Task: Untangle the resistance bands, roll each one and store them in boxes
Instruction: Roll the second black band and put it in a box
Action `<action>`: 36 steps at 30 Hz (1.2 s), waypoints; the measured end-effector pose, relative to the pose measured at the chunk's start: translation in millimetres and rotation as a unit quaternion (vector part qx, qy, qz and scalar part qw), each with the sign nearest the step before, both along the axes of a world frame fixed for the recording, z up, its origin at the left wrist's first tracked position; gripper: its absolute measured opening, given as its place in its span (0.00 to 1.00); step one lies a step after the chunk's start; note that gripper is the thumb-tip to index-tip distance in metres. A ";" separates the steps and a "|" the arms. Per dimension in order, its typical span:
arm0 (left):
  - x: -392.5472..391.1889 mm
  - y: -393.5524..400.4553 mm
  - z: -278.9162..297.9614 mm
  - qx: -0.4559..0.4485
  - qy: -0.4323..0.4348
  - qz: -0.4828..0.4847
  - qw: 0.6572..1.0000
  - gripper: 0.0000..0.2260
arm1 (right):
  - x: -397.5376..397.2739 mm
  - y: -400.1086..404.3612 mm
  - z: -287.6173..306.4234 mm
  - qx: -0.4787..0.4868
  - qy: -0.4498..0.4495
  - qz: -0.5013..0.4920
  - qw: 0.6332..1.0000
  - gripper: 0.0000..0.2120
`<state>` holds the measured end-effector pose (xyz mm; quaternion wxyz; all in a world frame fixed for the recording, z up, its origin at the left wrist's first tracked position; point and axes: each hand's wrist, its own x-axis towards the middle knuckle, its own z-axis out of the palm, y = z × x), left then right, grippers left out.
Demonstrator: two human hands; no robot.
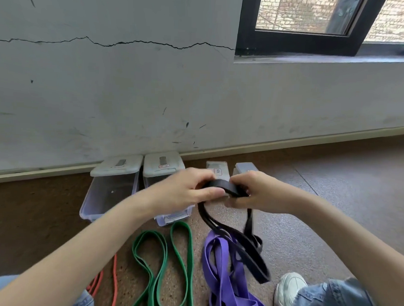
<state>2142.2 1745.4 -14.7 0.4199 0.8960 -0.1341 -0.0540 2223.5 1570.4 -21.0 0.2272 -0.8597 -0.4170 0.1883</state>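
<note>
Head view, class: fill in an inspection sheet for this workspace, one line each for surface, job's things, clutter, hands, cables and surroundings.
Surface: brown speckled floor.
Job's things: black band partly rolled, tail draped over purple band; green band and orange band lie loose; clear boxes by the wall, lids raised.
Clutter: nothing seen.
Hands: left hand and right hand both grip the black roll.
Cables: nothing seen.
Surroundings: cracked grey wall, black-framed window, white shoe.
</note>
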 end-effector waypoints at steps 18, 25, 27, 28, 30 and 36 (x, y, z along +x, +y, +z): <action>-4.0 -2.7 -1.8 -0.157 0.074 0.012 0.985 0.06 | 4.6 5.0 -18.3 0.016 -0.056 0.002 0.998 0.18; -9.3 22.3 12.9 -0.161 0.135 -0.022 0.977 0.06 | 15.4 -13.0 -21.1 -0.020 0.006 -0.063 0.998 0.14; -9.2 21.1 5.4 -0.097 0.173 -0.025 0.980 0.08 | 9.8 -6.3 -15.9 0.027 -0.022 -0.045 0.998 0.13; -8.9 16.0 1.4 -0.094 0.181 -0.021 0.979 0.10 | 7.0 -1.4 -13.9 0.055 -0.036 -0.034 0.997 0.15; -8.4 0.9 -4.6 -0.120 0.162 -0.007 0.979 0.06 | 2.8 7.0 -12.2 0.092 -0.047 -0.015 0.994 0.19; -11.9 0.4 16.2 -0.248 0.078 -0.017 0.966 0.04 | 9.2 -10.5 -37.0 -0.050 0.033 -0.027 0.998 0.13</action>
